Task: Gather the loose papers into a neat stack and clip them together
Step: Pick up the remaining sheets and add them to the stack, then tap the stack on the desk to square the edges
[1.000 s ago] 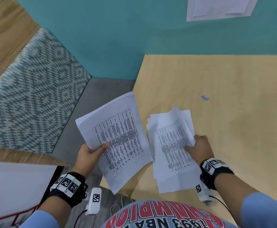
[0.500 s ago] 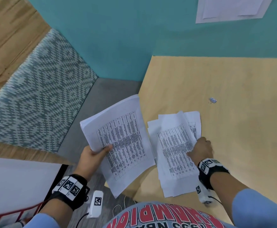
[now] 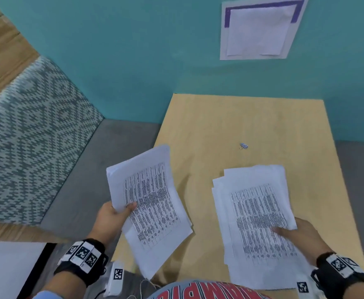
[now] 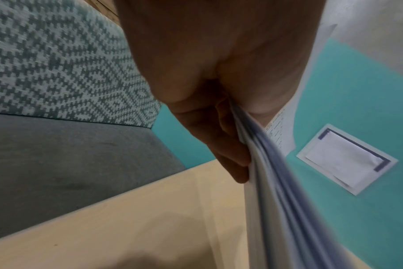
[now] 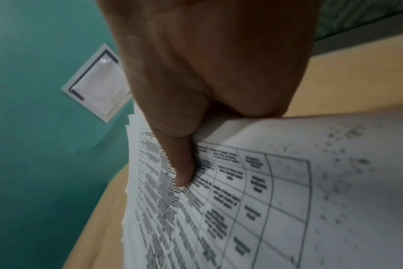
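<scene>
My left hand [image 3: 112, 216] grips a sheaf of printed papers [image 3: 153, 201] by its left edge, thumb on top, holding it tilted over the left edge of the wooden table [image 3: 230, 117]. In the left wrist view the fingers [image 4: 228, 154] curl under the sheaf [image 4: 276, 191]. My right hand [image 3: 299, 234] pinches a second, uneven pile of printed papers [image 3: 254, 216] at its right edge. The right wrist view shows the thumb [image 5: 184, 163] pressed on the top sheet [image 5: 242, 200]. A small binder clip [image 3: 243, 145] lies on the table beyond both piles.
A teal wall stands behind the table with a white sheet [image 3: 261, 29] taped on it. Left of the table are a grey surface [image 3: 112, 158] and a patterned cushion [image 3: 25, 147]. A white board [image 3: 8, 266] sits at the lower left.
The right hand went from resting on the pile to pinching its right edge, and the pile moved right, away from the left sheaf. The left hand kept its hold.
</scene>
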### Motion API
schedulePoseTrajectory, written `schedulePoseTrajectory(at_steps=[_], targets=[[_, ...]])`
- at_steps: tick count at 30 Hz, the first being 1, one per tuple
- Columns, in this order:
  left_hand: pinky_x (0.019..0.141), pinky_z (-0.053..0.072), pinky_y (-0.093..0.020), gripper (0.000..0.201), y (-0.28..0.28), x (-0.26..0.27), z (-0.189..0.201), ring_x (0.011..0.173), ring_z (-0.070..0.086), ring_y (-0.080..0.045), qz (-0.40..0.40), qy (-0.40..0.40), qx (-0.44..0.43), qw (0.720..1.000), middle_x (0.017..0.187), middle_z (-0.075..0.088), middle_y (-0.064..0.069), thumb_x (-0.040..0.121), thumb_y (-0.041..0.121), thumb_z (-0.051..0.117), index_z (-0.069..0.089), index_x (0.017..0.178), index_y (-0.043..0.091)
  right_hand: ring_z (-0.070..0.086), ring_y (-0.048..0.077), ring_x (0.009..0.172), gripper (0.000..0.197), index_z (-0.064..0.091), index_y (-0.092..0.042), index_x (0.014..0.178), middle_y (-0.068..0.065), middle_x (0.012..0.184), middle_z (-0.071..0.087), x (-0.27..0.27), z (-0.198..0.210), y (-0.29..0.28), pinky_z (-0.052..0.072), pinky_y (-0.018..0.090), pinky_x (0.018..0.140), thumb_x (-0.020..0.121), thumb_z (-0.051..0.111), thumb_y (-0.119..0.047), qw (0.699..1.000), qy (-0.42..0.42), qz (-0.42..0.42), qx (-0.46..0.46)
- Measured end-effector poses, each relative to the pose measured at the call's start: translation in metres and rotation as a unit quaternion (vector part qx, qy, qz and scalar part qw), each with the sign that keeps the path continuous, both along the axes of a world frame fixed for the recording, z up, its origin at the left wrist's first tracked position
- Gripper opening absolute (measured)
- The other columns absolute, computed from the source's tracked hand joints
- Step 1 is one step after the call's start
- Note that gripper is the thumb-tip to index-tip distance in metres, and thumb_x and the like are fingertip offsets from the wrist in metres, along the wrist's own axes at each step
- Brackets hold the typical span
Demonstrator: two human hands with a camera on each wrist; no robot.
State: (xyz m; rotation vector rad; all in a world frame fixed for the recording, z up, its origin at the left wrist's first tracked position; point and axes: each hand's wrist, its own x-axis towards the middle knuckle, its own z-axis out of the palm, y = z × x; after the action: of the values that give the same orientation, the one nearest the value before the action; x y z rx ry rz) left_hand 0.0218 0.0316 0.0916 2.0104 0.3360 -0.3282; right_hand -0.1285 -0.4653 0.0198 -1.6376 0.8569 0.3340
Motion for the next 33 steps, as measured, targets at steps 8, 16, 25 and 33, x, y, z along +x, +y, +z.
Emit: schedulePoseTrajectory(at_steps=[8,16,25,33], targets=[[0.096,0.062,-0.048,0.032,-0.107,0.016,0.011,0.102,0.080,-0.017,-0.157,0.024,-0.037,0.987,0.110,0.083,0.004,0.088,0.036,0.083,0.078,0.116,0.023,0.076,0.021,0.110,0.047,0.070,-0.011,0.124,0.006,0.119,0.079,0.016,0.075,-0.026,0.059,0.036,0.091,0.080,0.085,-0.006,0.981,-0.109,-0.040,0.155],[0.079,0.061,-0.020,0.055,-0.194,0.019,0.054,0.105,0.079,-0.011,-0.258,0.032,-0.140,0.956,0.110,0.082,0.013,0.067,0.053,0.086,0.074,0.115,0.028,0.070,0.013,0.121,0.052,0.068,-0.024,0.126,-0.007,0.124,0.077,0.047,0.099,-0.009,0.050,0.036,0.107,0.079,0.090,-0.029,0.979,-0.138,0.048,0.144],[0.101,0.060,-0.039,0.025,-0.219,-0.011,0.072,0.109,0.078,-0.015,-0.217,-0.019,-0.190,0.957,0.113,0.083,0.002,0.088,0.010,0.081,0.081,0.111,0.021,0.075,0.009,0.110,0.040,0.071,-0.014,0.125,-0.004,0.120,0.079,0.010,0.138,-0.004,0.060,0.025,0.095,0.087,0.078,-0.001,0.956,-0.280,-0.007,0.086],[0.081,0.056,-0.017,0.021,-0.228,-0.038,0.031,0.093,0.077,-0.005,-0.278,-0.045,-0.112,0.953,0.106,0.083,0.001,0.090,0.002,0.081,0.078,0.110,0.006,0.077,0.021,0.104,0.031,0.080,-0.017,0.109,-0.002,0.104,0.083,-0.003,0.075,0.001,0.060,0.039,0.096,0.079,0.088,-0.012,0.978,-0.202,-0.025,0.035]])
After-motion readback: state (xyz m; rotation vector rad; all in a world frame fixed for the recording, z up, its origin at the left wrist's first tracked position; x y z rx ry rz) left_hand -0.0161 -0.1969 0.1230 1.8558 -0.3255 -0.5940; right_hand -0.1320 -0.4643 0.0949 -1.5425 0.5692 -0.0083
